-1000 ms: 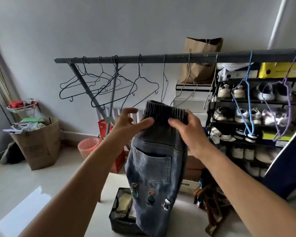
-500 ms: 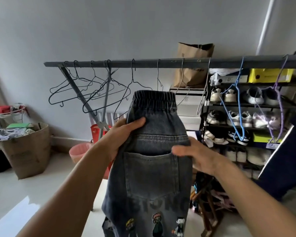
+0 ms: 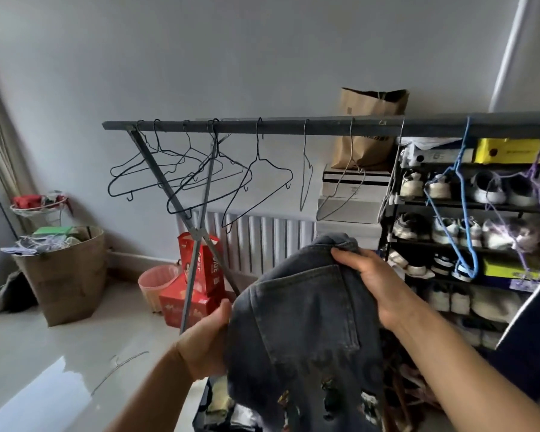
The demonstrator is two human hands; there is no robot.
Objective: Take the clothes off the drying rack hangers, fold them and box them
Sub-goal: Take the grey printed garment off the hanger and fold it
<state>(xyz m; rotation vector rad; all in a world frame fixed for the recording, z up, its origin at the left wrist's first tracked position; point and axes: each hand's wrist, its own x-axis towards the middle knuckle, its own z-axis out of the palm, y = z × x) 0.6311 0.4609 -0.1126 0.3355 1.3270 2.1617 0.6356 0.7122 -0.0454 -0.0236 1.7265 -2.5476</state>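
Observation:
A pair of small grey denim trousers with cartoon patches near the bottom hangs in front of me, its back pocket facing me. My left hand grips the trousers' left edge, fingers hidden behind the cloth. My right hand holds the top right, fingers curled over the bunched waistband. The drying rack bar runs across above, carrying several bare wire hangers. A dark open box holding folded clothes shows at the bottom, mostly hidden by the trousers.
A wire hanger lies on the pale floor at left. A shoe rack full of shoes stands at right, a navy garment hanging before it. Red cartons, a pink bin and a brown paper bin stand near the wall.
The trousers have come down and toward me, and the waistband has folded over. My left hand slid down to the left edge. The view has tilted upward.

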